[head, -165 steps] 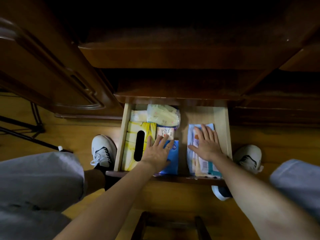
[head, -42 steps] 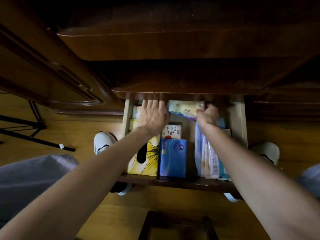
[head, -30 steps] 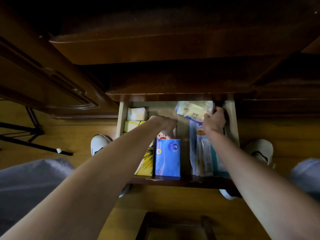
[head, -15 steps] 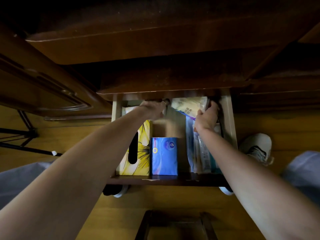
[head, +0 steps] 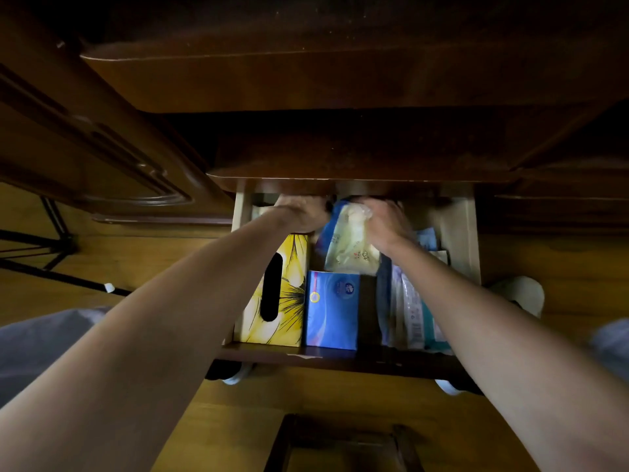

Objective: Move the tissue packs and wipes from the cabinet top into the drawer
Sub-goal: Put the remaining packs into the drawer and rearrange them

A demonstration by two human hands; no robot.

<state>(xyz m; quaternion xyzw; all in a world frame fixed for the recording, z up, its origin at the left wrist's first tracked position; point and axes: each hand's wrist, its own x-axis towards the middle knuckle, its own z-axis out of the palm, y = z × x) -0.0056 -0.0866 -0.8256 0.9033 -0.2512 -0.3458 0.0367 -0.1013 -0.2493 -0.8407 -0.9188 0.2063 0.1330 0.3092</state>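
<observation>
The open wooden drawer (head: 471, 240) sits below the dark cabinet top (head: 340, 80). Inside stand a yellow flowered tissue box (head: 289, 287), a blue tissue pack (head: 332, 311) and flat wipes packs (head: 408, 308) along the right side. My right hand (head: 384, 223) grips a pale yellow-and-blue wipes pack (head: 350, 247) at the drawer's back middle. My left hand (head: 303, 212) reaches into the back left corner, fingers curled out of sight under the cabinet lip; what it holds is hidden.
A cabinet door (head: 102, 148) stands open at the left. White shoes (head: 520, 294) rest on the wooden floor (head: 340, 396) beside the drawer. A dark stool frame (head: 340, 444) is below, and black tripod legs (head: 51, 253) are at the far left.
My right hand has brought the pale wipes pack from the back right toward the drawer's middle. My left hand stays in the back left corner. The small white pack is out of sight.
</observation>
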